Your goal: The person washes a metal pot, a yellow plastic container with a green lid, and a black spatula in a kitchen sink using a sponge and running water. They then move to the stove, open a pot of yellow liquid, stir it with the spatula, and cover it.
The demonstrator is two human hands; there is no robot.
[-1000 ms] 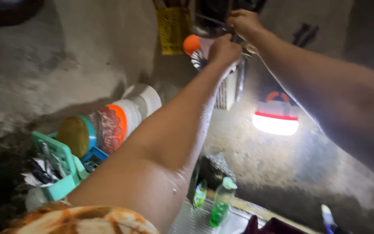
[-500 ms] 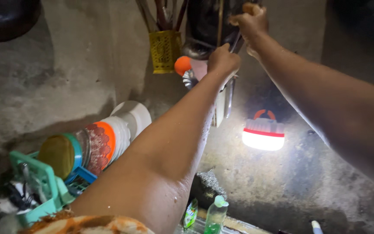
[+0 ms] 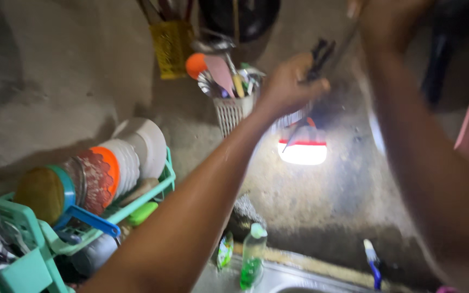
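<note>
My left hand (image 3: pixel 291 87) is raised toward the wall and closed around dark utensil handles (image 3: pixel 321 54), right beside a white slotted cutlery holder (image 3: pixel 232 114) full of spoons and spatulas. My right hand (image 3: pixel 389 21) is higher, at the top edge, pinching a thin metal utensil (image 3: pixel 348 35) that slants down toward the left hand. Its fingers are partly cut off by the frame. Both forearms cross the middle of the view.
A glowing lamp (image 3: pixel 302 152) hangs on the rough concrete wall. A teal dish rack (image 3: pixel 33 255) at lower left holds stacked plates and cups. A yellow holder (image 3: pixel 172 46) hangs above. A green soap bottle (image 3: pixel 252 258) and a toothbrush (image 3: pixel 373 266) stand by the steel sink rim (image 3: pixel 299 279).
The view has swung, so the cutlery holder and lamp now sit nearer the centre. My left hand has come down slightly with dark handles in it; my right hand stays high.
</note>
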